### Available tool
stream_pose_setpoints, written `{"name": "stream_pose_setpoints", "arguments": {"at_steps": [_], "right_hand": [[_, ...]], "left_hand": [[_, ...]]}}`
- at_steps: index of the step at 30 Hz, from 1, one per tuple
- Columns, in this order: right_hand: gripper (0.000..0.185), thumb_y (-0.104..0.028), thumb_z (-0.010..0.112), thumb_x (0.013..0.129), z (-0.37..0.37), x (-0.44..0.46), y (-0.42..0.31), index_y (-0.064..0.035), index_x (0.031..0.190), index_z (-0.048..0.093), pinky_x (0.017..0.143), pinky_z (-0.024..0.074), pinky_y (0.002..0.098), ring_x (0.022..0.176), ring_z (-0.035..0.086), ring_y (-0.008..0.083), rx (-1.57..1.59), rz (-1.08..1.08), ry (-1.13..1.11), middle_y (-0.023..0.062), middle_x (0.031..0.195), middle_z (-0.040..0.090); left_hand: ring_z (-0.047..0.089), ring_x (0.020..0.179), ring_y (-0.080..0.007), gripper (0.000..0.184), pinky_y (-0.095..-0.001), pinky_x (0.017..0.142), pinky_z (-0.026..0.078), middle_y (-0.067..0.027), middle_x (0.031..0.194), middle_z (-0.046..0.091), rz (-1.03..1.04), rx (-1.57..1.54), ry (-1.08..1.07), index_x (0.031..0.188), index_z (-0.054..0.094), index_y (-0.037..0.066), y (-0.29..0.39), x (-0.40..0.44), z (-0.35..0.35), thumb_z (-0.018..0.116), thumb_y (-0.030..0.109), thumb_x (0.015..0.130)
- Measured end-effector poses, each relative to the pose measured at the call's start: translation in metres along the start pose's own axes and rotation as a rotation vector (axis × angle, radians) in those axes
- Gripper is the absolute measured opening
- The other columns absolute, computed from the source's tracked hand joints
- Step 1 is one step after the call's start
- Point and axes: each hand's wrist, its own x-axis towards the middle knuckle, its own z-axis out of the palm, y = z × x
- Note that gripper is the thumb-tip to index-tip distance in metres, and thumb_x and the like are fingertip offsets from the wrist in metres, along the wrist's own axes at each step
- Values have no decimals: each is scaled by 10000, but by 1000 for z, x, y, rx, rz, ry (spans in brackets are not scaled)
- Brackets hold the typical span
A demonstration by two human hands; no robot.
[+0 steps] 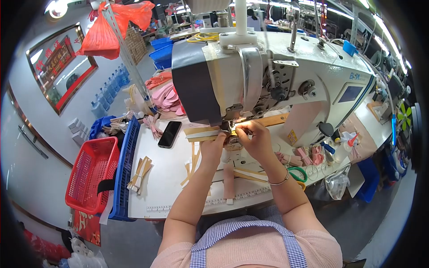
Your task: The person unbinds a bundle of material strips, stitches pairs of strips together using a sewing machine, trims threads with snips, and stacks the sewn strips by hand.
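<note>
Under the head of a white sewing machine [308,58], my left hand [213,146] is closed on a tan and white strip [202,133], which sticks out to the left. Close beside it, near the lit needle area, my right hand [255,139] is closed in a pinch; what its fingertips hold is too small to make out. More tan strips lie below both hands on the white table [156,183]. A pink strip [229,181] runs toward the front edge, between my forearms.
A black phone [170,134] and a bundle of strips [140,174] lie at the left. Beyond the table's left edge are a blue crate [123,178] and a red basket [89,174]. Green-handled scissors [297,174] and pink bundles [304,156] are right of my right arm.
</note>
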Motion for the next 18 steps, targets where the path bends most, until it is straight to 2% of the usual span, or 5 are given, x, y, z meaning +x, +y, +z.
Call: {"name": "stream_pose_setpoints", "arguments": {"at_steps": [6, 7, 14, 16, 18], "right_hand": [[58, -52, 630, 717, -1, 0, -2, -44, 767, 600, 583, 436, 292, 654, 552, 205, 19, 45, -10, 64, 720, 592], [71, -43, 627, 726, -2, 0, 3, -36, 788, 594, 544, 425, 266, 619, 538, 175, 10, -67, -11, 65, 740, 593], [234, -6, 632, 756, -12, -7, -7, -37, 966, 534, 449, 334, 184, 533, 434, 56, 182, -13, 355, 38, 854, 588], [241, -12, 629, 758, -16, -7, -6, -36, 973, 523, 449, 339, 191, 529, 433, 57, 163, 12, 320, 33, 828, 594], [218, -19, 624, 763, -21, -10, -2, -38, 955, 522, 450, 344, 199, 533, 433, 59, 23, 28, 202, 22, 768, 595]], "left_hand": [[504, 637, -95, 149, -224, 560, 394, -48, 756, 570, -43, 8, -45, 934, 527, 4, 1, -2, -2, 536, 61, 797], [504, 650, -93, 161, -224, 567, 394, -45, 765, 564, -63, 64, -46, 948, 513, 10, 0, -2, -4, 541, 63, 799], [522, 739, -111, 216, -222, 634, 420, -36, 802, 544, 27, -97, -174, 971, 477, 29, 2, -6, -9, 583, 68, 786], [543, 749, -112, 259, -231, 669, 454, -42, 903, 562, 119, 221, -260, 1001, 438, 35, 9, -5, -13, 592, 64, 794], [565, 786, -136, 262, -246, 689, 469, -60, 922, 575, 193, 230, -346, 989, 499, 31, 18, -11, -25, 620, 28, 756]]}}
